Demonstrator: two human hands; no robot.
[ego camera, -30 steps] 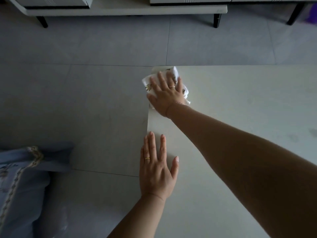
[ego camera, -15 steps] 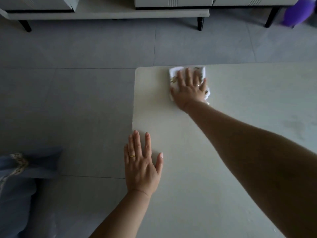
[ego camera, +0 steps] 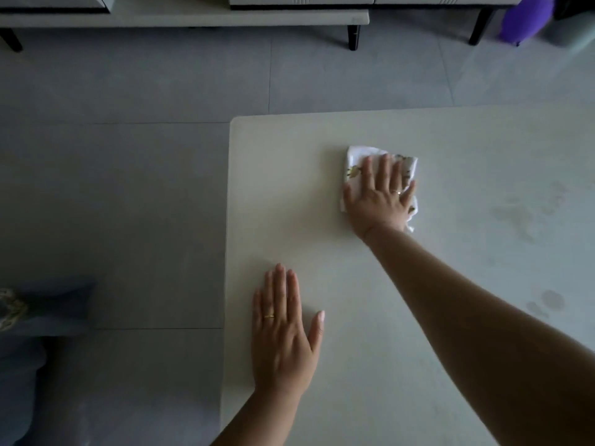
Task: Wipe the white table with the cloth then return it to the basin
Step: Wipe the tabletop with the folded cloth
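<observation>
Your right hand (ego camera: 380, 196) lies flat, palm down and fingers spread, on the cloth (ego camera: 355, 159), pressing it against the white worktop (ego camera: 467, 175); nothing is clenched, the cloth is pinned under the palm rather than gripped. The cloth is white with a small yellowish print and is bunched into a rough pad; it sits on the far part of the worktop, away from the left edge and a little in from the far edge. Parts of it show beyond your fingertips and below the heel of the hand. Your left hand (ego camera: 283, 329) is released and grasps nothing; it rests flat on the worktop near the left edge, well apart from the cloth. Each hand carries a ring. Faint dark marks (ego camera: 547, 302) are visible on the worktop surface to the right of your right forearm. A grey tiled floor (ego camera: 128, 188) surrounds the worktop. A low cabinet (ego camera: 193, 14) on dark legs stands at the far side, with a purple object (ego camera: 528, 17) at the top right. A blue fabric item (ego camera: 29, 333) lies at the lower left.
</observation>
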